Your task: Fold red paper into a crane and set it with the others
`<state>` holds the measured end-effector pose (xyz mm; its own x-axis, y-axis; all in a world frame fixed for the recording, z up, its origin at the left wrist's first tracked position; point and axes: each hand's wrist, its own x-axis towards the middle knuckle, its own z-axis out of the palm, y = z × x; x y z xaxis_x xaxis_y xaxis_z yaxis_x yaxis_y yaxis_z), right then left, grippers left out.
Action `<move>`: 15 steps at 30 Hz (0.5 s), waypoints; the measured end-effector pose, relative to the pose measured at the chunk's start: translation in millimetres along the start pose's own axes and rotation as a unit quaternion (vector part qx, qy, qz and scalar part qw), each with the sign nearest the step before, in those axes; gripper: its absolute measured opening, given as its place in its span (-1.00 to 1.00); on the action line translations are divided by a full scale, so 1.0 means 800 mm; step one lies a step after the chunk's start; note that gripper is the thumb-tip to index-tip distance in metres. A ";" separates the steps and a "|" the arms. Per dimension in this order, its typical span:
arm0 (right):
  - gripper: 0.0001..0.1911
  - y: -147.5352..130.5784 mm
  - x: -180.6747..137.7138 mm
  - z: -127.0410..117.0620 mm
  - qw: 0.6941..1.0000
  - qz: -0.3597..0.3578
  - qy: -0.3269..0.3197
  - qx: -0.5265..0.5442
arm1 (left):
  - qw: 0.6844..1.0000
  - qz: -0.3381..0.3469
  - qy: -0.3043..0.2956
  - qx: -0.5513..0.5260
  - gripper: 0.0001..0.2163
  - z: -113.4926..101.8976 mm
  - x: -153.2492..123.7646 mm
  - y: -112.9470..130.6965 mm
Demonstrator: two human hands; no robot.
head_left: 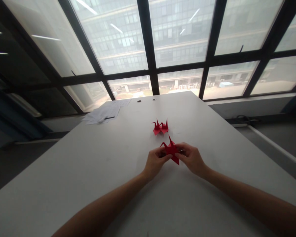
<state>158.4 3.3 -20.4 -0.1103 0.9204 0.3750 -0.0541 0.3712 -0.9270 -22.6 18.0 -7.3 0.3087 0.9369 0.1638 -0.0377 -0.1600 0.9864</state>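
Note:
A red origami crane (172,150) is held between my two hands, just above the white table. My left hand (156,161) pinches its left side with the thumb in front, below the bent head. On the other side, my right hand (191,158) grips it by thumb and fingers, close under the raised pointed tail. One wing points down toward me; the far wing is mostly hidden behind the body and fingers. Beyond my hands, two more red origami cranes (160,129) stand close together on the table, apart from the held one.
The white table (108,177) reaches forward to tall dark-framed windows (153,69). Loose papers (106,112) with a dark pen (110,117) lie at its far left edge. A round hole (139,101) shows near the far edge. Dark cables (248,119) lie beyond the right side.

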 end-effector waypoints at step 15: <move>-0.92 -0.006 -0.001 -0.001 0.990 -0.021 0.037 -0.131 | 0.998 -0.021 0.004 -0.066 -0.75 0.004 -0.004 -0.007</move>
<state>159.7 0.8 -16.1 -0.0392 0.9067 0.4199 0.2039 0.4187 -0.8850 -20.4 15.3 -13.2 0.3049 0.9446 0.1214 -0.1505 -0.0781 0.9855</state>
